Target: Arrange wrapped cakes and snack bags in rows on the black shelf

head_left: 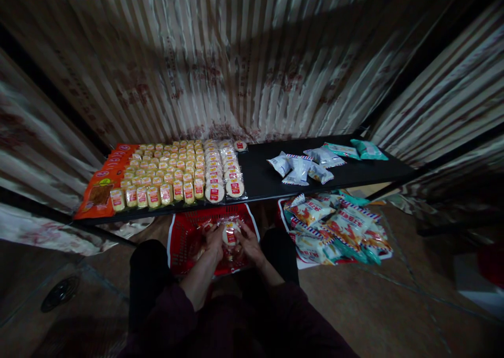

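Left hand (213,241) and right hand (249,243): fingers curled together around one wrapped round cake (230,233), which is clamped between both hands. The cake sits over a red basket (185,242) on the floor, just below the front edge of the black table (260,177).

Table, left end: orange packets (103,187) overlapped along the edge, then small yellow cakes (165,171) in tight rows, too many to count, then two columns of round cakes (222,169). Centre right: about five white packets (301,168). Far right corner: two teal packets (368,149).

Floor, right of the basket: a heap of snack packets (334,227). A striped curtain (220,59) hangs behind the table.
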Motion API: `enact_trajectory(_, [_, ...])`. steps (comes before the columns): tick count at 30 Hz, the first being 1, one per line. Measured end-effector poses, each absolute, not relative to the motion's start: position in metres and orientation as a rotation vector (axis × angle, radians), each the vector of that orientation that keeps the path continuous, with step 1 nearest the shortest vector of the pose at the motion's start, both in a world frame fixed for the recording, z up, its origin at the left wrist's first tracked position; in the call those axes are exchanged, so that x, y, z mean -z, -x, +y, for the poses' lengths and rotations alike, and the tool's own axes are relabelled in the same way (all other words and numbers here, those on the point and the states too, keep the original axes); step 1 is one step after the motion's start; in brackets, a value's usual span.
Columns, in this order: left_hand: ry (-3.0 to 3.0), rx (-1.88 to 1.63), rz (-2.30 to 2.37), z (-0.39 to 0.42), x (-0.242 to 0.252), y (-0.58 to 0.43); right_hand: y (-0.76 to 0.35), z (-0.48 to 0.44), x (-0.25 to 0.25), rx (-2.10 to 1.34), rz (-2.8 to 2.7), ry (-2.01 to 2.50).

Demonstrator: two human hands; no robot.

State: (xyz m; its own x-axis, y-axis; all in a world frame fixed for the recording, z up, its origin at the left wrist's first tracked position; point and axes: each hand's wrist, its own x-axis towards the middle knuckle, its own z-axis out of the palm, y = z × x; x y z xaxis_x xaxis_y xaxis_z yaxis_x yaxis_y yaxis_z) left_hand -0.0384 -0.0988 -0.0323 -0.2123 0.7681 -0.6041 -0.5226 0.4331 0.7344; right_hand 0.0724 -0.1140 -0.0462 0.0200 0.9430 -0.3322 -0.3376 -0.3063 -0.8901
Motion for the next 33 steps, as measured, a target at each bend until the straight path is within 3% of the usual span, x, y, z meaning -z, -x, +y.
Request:
enact_trajectory(10, [-0.295,-0.987,1.329,-0.108,0.014,0.039,-0.081,-0.111,0.055,-1.467,-0.649,1.21])
enact_trajectory(33, [-0.25,-1.006,1.358,-0.116,0.015,0.037,-0.077,-0.125,0.06,-1.622,-0.339,1.142])
